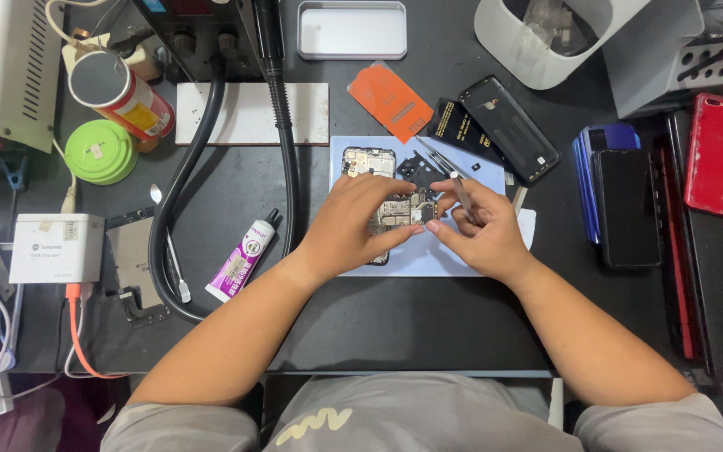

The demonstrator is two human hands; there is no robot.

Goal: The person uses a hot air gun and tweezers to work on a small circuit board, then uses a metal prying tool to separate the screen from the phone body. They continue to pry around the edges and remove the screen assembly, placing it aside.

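Landmark: the pale blue mat (453, 255) at the middle of the black table (395, 318); every place below is told from it.
Opened phone: it lies on the mat with its circuit board (399, 209) bare, between your two hands.
Left hand: your left hand (353, 222) rests on the mat's left half, fingers closed on the board's left edge.
Right hand: your right hand (479, 230) sits on the mat's right half, pinched around thin metal tweezers (449, 176) whose tips point up and left across the mat.
Second board: a smaller bare board (367, 161) lies at the mat's upper left corner.
Glue tube: a white and purple tube (240, 261) with a black nozzle lies tilted, left of the mat.
Orange card: a flat orange packet (391, 100) lies just above the mat.
Black back cover: a dark phone shell (508, 127) lies tilted at the mat's upper right.
Phone stack: dark and blue phones (621, 205) lie piled to the right of the mat, a red phone (720, 155) further right.
Green lid: a round green container (100, 151) sits far left of the mat, a red and yellow can (123, 92) above it.
White tray: an empty pale tin (351, 29) lies well above the mat.
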